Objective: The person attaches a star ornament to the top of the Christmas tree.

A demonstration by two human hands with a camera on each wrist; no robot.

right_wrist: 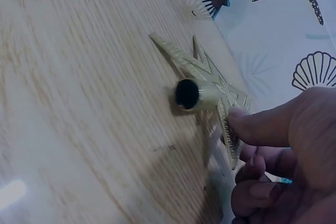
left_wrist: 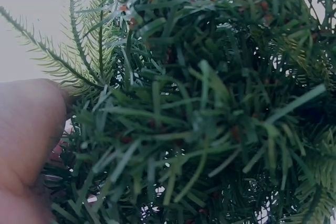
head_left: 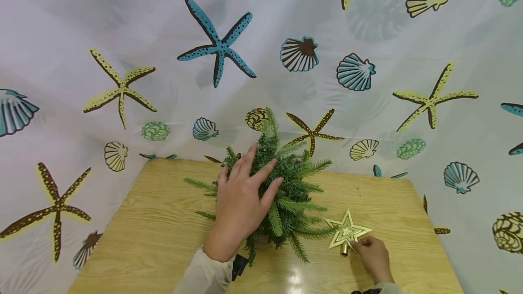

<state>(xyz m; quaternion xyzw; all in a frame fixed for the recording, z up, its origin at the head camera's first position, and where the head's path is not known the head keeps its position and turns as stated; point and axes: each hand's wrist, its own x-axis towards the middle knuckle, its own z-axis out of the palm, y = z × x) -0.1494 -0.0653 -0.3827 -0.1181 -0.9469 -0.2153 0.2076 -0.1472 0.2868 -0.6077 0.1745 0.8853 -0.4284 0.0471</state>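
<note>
A small artificial Christmas tree (head_left: 292, 194) with green needled branches stands on the table, its base mostly hidden by foliage. My left hand (head_left: 243, 196) lies against its left side with fingers spread and fairly straight. In the left wrist view, part of that hand (left_wrist: 26, 140) shows beside dense green foliage (left_wrist: 194, 124). To the right of the tree, a gold star tree topper (head_left: 346, 230) is pinched by one point between thumb and fingers of my right hand (head_left: 373, 255). The topper's hollow round socket (right_wrist: 187, 94) faces the right wrist camera.
The wooden table (head_left: 159, 221) extends around the tree on both sides. Behind and beside it hangs a white cloth (head_left: 261, 94) printed with starfish and shells. Some tree branches reach out over the table close to the star.
</note>
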